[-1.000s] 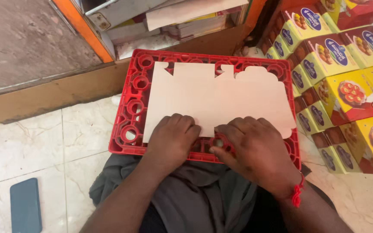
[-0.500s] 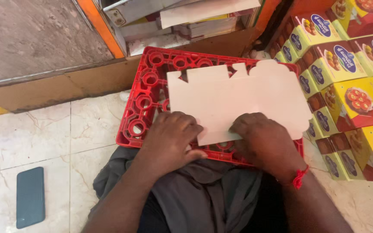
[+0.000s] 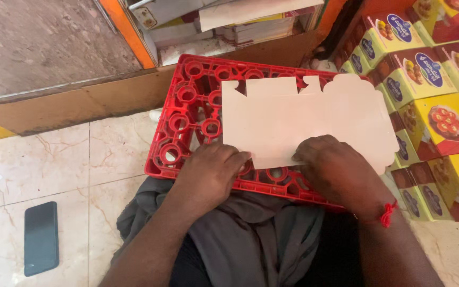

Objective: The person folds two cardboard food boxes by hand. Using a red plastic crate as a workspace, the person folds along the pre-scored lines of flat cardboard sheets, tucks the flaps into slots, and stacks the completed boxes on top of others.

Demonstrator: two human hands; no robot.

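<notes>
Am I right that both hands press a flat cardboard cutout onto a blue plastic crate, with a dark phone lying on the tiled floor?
Not quite: the crate is red, not blue, as the head view shows. The rest holds: the left hand and right hand both press the flat cardboard cutout onto it, and a dark phone lies on the tiled floor.

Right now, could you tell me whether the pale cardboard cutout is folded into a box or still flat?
Flat. The cardboard cutout lies spread on the red crate, tabs unfolded.
</notes>
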